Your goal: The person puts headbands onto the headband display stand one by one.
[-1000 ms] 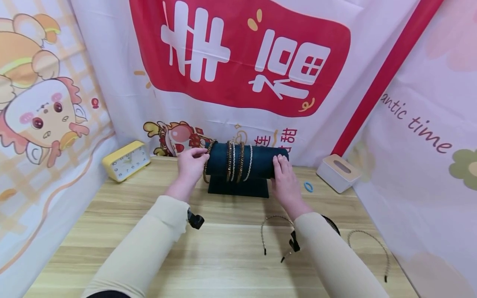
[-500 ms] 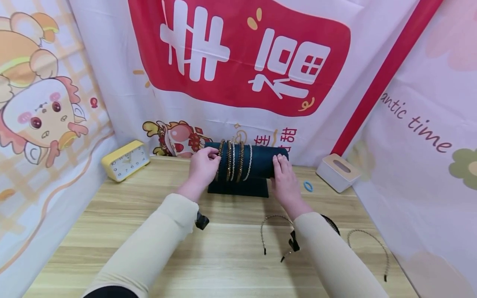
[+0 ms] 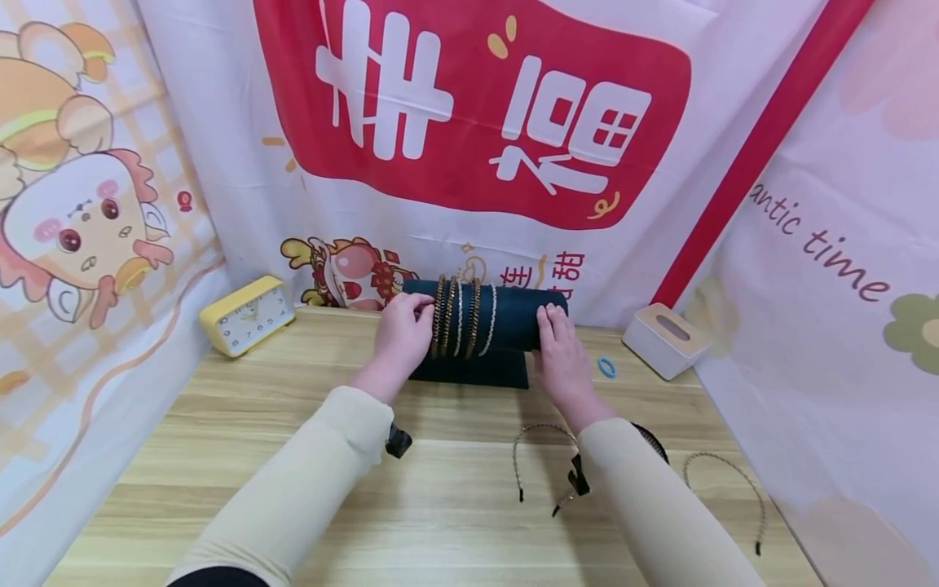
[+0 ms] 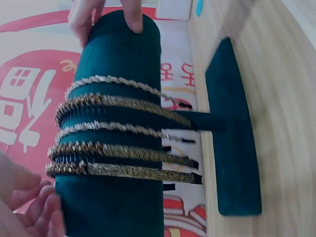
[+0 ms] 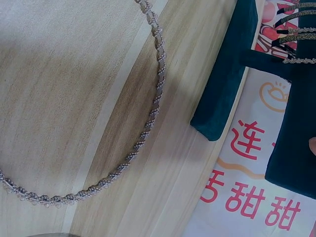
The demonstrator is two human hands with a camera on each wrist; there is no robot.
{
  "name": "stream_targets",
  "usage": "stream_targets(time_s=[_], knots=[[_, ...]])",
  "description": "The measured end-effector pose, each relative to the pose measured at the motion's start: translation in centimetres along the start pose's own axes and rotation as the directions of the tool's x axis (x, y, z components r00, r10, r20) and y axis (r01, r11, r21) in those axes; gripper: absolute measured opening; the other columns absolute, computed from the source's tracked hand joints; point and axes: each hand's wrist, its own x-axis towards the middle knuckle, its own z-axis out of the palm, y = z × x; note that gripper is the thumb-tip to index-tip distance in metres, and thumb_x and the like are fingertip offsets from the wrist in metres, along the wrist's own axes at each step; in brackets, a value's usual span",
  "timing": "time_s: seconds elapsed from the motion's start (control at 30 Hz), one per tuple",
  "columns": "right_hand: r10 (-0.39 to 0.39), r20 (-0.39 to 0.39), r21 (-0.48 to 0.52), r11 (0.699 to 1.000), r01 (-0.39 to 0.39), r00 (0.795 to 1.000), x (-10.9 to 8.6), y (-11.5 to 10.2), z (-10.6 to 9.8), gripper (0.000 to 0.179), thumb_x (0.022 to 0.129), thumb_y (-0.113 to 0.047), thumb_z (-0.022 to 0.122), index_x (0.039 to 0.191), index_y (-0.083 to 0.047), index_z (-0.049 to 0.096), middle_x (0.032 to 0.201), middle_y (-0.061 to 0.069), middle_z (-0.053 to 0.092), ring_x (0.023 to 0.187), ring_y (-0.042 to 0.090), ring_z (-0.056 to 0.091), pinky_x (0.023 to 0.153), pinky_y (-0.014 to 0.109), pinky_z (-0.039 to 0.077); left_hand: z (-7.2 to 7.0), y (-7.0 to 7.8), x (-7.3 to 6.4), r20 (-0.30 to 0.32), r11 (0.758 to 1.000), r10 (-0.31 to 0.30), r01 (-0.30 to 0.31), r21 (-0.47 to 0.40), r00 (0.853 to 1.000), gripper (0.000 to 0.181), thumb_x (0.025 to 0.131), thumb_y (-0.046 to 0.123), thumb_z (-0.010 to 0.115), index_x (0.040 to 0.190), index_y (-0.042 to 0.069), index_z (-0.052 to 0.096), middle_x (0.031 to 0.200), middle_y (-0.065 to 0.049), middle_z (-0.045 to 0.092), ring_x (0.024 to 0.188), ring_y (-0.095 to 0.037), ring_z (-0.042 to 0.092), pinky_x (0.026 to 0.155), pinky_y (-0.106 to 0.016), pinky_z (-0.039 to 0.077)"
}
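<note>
A dark green velvet headband stand, a padded roll on a flat base, carries several headbands. Some are brown and beaded, others silver and twisted. My left hand is at the roll's left end, fingertips beside the endmost brown headband. The left wrist view shows its fingers loosely bent, with no headband between them. Over at the roll's right end, my right hand grips the padding, thumb on one side and fingers on the other. Only a fingertip of it shows in the right wrist view.
Two silver twisted headbands lie on the wooden table, one partly under my right arm, another farther right. A dark headband is mostly behind the sleeve. A blue ring, a tissue box and a yellow clock stand around the stand.
My left hand has moved right, and the endmost brown headband has slid along the roll from its left end to beside the others. My right hand has stayed in place.
</note>
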Motion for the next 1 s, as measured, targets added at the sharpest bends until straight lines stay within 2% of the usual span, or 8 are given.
stream_targets(time_s=[0.17, 0.37, 0.47, 0.57, 0.63, 0.83, 0.9, 1.0], knots=[[-0.004, -0.004, 0.006, 1.0, 0.004, 1.0, 0.0, -0.1, 0.1, 0.072, 0.086, -0.003, 0.075, 0.147, 0.003, 0.037, 0.148, 0.023, 0.037, 0.138, 0.039, 0.032, 0.116, 0.045, 0.024, -1.3, -0.9, -1.0, -0.053, 0.994, 0.093, -0.09, 0.069, 0.994, 0.021, 0.097, 0.007, 0.06, 0.114, 0.005, 0.072, 0.105, -0.01, 0.06, 0.103, -0.029, 0.056, 0.089, -0.044, 0.048], [0.01, 0.011, 0.015, 1.0, -0.011, 1.0, 0.0, -0.2, 0.1, 0.072, 0.087, -0.003, 0.073, 0.148, 0.002, 0.036, 0.15, 0.023, 0.035, 0.139, 0.039, 0.03, 0.116, 0.045, 0.023, -1.1, -1.1, -4.0, -0.071, 0.992, 0.115, -0.119, -0.051, 0.991, 0.01, 0.093, 0.008, 0.068, 0.102, 0.005, 0.071, 0.097, -0.005, 0.059, 0.091, -0.021, 0.057, 0.081, -0.039, 0.049], [0.026, 0.016, 0.016, 1.0, -0.026, 1.0, 0.0, -0.3, 0.0, 0.072, 0.088, -0.003, 0.073, 0.149, 0.002, 0.036, 0.151, 0.022, 0.035, 0.14, 0.038, 0.03, 0.116, 0.045, 0.023, 0.5, -0.5, -6.2, -0.028, 0.986, 0.091, -0.094, -0.135, 0.995, 0.004, 0.09, 0.008, 0.071, 0.094, 0.006, 0.07, 0.091, -0.002, 0.058, 0.084, -0.018, 0.057, 0.077, -0.034, 0.049], [0.038, 0.023, 0.017, 0.999, -0.039, 0.999, 0.1, -0.3, 0.0, 0.072, 0.088, -0.004, 0.072, 0.149, 0.001, 0.035, 0.152, 0.021, 0.034, 0.141, 0.037, 0.029, 0.116, 0.046, 0.024, 2.8, 0.4, -8.3, 0.111, 0.988, 0.052, -0.035, -0.15, 0.992, 0.004, 0.089, 0.009, 0.072, 0.09, 0.008, 0.069, 0.089, -0.002, 0.058, 0.082, -0.017, 0.057, 0.075, -0.033, 0.05], [0.044, 0.026, 0.019, 0.999, -0.045, 0.999, 0.1, -0.3, -0.1, 0.071, 0.088, -0.004, 0.072, 0.15, 0.001, 0.035, 0.152, 0.021, 0.034, 0.141, 0.037, 0.029, 0.116, 0.046, 0.023, 4.7, 0.7, -9.3, 0.238, 0.995, 0.022, 0.001, -0.1, 0.971, 0.006, 0.088, 0.009, 0.072, 0.093, 0.008, 0.068, 0.09, -0.002, 0.057, 0.081, -0.017, 0.057, 0.074, -0.033, 0.051], [0.045, 0.026, 0.009, 0.999, -0.045, 0.999, 0.0, -0.2, -0.1, 0.071, 0.088, -0.005, 0.072, 0.149, 0.001, 0.036, 0.152, 0.021, 0.035, 0.141, 0.037, 0.029, 0.116, 0.044, 0.022, 10.7, -0.1, -11.7, 0.535, 0.994, -0.105, 0.074, 0.08, 0.839, 0.029, 0.084, 0.016, 0.076, 0.11, 0.007, 0.064, 0.093, -0.001, 0.054, 0.08, -0.016, 0.054, 0.07, -0.033, 0.048], [0.038, 0.021, 0.01, 0.999, -0.038, 0.999, 0.0, -0.2, -0.1, 0.071, 0.088, -0.004, 0.072, 0.149, 0.001, 0.036, 0.151, 0.021, 0.035, 0.141, 0.037, 0.029, 0.116, 0.045, 0.023, 12.2, -0.3, -12.3, 0.56, 0.988, -0.132, 0.067, 0.136, 0.818, 0.035, 0.083, 0.02, 0.079, 0.111, 0.007, 0.063, 0.092, -0.002, 0.053, 0.078, -0.017, 0.053, 0.069, -0.034, 0.049], [0.023, 0.015, 0.01, 1.0, -0.023, 1.0, -0.1, -0.3, -0.1, 0.071, 0.088, -0.004, 0.072, 0.149, 0.002, 0.036, 0.151, 0.022, 0.036, 0.14, 0.038, 0.03, 0.116, 0.045, 0.023, 14.1, -0.3, -13.0, 0.561, 0.974, -0.14, 0.014, 0.224, 0.816, 0.038, 0.079, 0.026, 0.081, 0.106, 0.009, 0.061, 0.092, -0.003, 0.051, 0.077, -0.02, 0.054, 0.069, -0.036, 0.049]])
